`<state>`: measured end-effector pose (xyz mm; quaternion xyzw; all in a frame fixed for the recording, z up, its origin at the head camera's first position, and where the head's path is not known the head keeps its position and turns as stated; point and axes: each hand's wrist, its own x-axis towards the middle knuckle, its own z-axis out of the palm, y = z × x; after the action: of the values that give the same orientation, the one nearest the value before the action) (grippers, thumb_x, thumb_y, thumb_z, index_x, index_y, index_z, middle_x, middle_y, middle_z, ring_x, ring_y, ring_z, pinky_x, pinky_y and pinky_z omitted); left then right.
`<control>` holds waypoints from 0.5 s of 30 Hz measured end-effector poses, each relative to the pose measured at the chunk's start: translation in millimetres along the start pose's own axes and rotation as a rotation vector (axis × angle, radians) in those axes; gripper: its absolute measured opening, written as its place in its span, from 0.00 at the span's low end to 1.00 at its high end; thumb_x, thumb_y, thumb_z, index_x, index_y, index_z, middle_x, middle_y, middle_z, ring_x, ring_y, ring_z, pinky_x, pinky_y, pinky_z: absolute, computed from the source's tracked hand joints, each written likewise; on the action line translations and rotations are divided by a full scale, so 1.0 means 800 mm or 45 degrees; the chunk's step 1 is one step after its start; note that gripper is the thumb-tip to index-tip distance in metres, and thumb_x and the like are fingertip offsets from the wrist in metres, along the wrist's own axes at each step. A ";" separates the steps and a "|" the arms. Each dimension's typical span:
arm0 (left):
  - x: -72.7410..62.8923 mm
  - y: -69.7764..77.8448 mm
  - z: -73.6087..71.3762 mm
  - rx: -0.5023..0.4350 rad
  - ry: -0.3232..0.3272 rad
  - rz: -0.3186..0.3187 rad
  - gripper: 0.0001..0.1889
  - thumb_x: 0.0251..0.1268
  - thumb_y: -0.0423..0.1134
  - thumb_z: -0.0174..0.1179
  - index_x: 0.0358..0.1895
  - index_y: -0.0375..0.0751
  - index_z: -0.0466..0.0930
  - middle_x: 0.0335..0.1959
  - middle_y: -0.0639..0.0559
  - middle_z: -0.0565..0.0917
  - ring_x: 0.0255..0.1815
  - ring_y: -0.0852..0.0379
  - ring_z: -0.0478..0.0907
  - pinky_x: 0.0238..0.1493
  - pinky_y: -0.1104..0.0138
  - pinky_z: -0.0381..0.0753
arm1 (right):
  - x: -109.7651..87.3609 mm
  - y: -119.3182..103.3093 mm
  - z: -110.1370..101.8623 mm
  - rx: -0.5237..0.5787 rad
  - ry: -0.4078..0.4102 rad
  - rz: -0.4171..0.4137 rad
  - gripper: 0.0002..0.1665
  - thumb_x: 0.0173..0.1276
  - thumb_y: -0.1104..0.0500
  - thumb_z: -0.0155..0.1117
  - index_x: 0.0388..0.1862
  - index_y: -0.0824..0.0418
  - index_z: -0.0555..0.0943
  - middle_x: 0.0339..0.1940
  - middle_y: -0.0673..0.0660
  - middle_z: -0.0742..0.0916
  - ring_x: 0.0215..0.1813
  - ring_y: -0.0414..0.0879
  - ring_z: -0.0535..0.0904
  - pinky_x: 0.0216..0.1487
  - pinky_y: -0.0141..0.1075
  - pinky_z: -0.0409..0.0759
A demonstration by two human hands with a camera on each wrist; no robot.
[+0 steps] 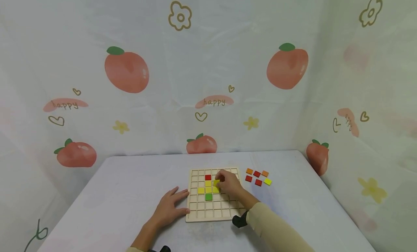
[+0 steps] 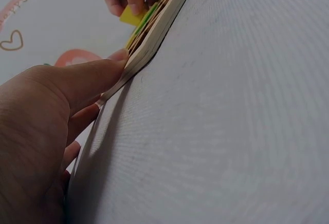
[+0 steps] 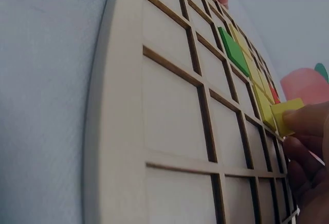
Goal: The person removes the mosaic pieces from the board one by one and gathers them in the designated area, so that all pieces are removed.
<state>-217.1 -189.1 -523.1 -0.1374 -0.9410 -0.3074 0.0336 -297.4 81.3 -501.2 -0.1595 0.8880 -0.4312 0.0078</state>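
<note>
A wooden grid board (image 1: pixel 198 215) lies on the table, holding several yellow tiles (image 1: pixel 208 189), a red tile (image 1: pixel 208 177) and a green tile (image 1: pixel 209 197) in its cells. My right hand (image 1: pixel 230 184) pinches a yellow tile (image 3: pixel 287 117) between thumb and fingers, and this tile sits tilted over the cells beside the other yellow ones. Along the board's left edge rests my left hand (image 1: pixel 169 206), its thumb (image 2: pixel 97 77) and extended fingers touching the wooden rim.
Right of the board lie several loose tiles: red (image 1: pixel 258 182), orange (image 1: pixel 265 173) and one yellow (image 1: pixel 268 181). The white table (image 1: pixel 137 179) meets a hanging cloth (image 1: pixel 156 110) printed with fruit and flowers at its back.
</note>
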 end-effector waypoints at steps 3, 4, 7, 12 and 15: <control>0.000 0.001 0.000 0.001 0.003 -0.001 0.36 0.50 0.61 0.69 0.63 0.50 0.78 0.64 0.58 0.76 0.72 0.40 0.59 0.66 0.38 0.56 | -0.002 0.001 -0.005 0.030 0.013 0.023 0.10 0.61 0.67 0.69 0.38 0.56 0.79 0.35 0.48 0.81 0.39 0.46 0.75 0.45 0.38 0.79; 0.000 0.001 0.000 0.001 0.003 -0.003 0.35 0.50 0.60 0.69 0.63 0.50 0.78 0.64 0.57 0.76 0.72 0.40 0.59 0.66 0.38 0.56 | -0.003 0.001 -0.007 0.042 0.018 0.030 0.10 0.61 0.67 0.69 0.39 0.56 0.79 0.35 0.49 0.81 0.39 0.46 0.75 0.45 0.39 0.79; 0.000 0.002 0.000 0.001 0.005 -0.006 0.36 0.49 0.60 0.70 0.63 0.50 0.78 0.64 0.57 0.76 0.72 0.40 0.59 0.66 0.38 0.56 | -0.005 0.002 -0.016 0.074 0.043 0.032 0.10 0.62 0.67 0.68 0.40 0.57 0.80 0.37 0.50 0.82 0.40 0.46 0.76 0.45 0.39 0.80; -0.001 0.002 0.000 0.000 0.008 -0.001 0.36 0.49 0.60 0.69 0.63 0.50 0.78 0.64 0.57 0.76 0.72 0.40 0.59 0.67 0.39 0.55 | -0.007 0.007 -0.035 0.104 0.114 -0.025 0.10 0.62 0.69 0.67 0.40 0.58 0.81 0.38 0.51 0.84 0.39 0.46 0.77 0.43 0.39 0.79; -0.001 0.001 0.000 -0.001 0.012 0.002 0.36 0.49 0.61 0.69 0.63 0.50 0.78 0.64 0.57 0.76 0.72 0.40 0.59 0.67 0.39 0.55 | -0.007 0.012 -0.044 0.100 0.160 -0.046 0.10 0.61 0.70 0.68 0.39 0.59 0.81 0.38 0.50 0.84 0.39 0.45 0.77 0.41 0.38 0.79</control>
<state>-216.3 -188.2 -522.9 -0.1366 -0.9406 -0.3085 0.0381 -300.0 115.3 -486.7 -0.1476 0.8662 -0.4748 -0.0493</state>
